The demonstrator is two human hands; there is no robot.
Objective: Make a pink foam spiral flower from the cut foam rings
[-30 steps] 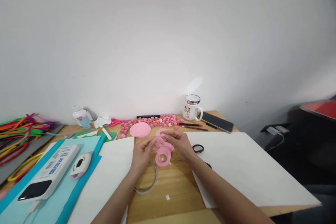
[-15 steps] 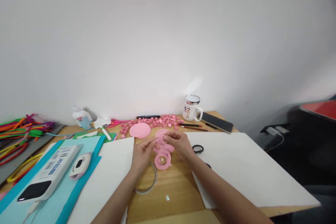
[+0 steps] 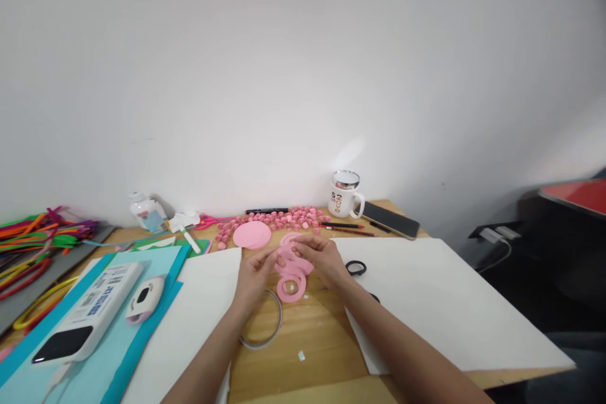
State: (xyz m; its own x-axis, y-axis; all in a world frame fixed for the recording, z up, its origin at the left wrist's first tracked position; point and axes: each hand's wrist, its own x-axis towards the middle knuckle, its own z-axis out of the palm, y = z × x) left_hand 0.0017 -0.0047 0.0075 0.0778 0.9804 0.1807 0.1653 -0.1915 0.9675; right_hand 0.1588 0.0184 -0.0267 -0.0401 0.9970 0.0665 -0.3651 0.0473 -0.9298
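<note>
My left hand [image 3: 257, 273] and my right hand [image 3: 322, 257] are close together over the middle of the table, fingers pinched. Between their fingertips is a pink paper ring [image 3: 299, 265], partly covered by the right fingers. Just below it lies another pink paper ring [image 3: 280, 289], with a tiny whitish piece visible inside its opening. More pink paper shows behind the right fingertips. A roll of tape [image 3: 258, 346] lies by my left wrist. One small pale scrap [image 3: 302, 356] rests on the wood between my forearms.
Behind the hands are pink paper discs [image 3: 250, 235] and many pink pompom-like balls [image 3: 303, 218]. A mug [image 3: 344, 194], pencils [image 3: 343, 225] and a phone [image 3: 391, 221] stand or lie at the back right. White sheets [image 3: 440, 309] flank the hands; scissors handles [image 3: 356, 268] show.
My hands hold nearly the same pose, pinching the pink paper. The lower pink ring sits slightly higher and further left in view, and a tiny scrap now shows beside it.
</note>
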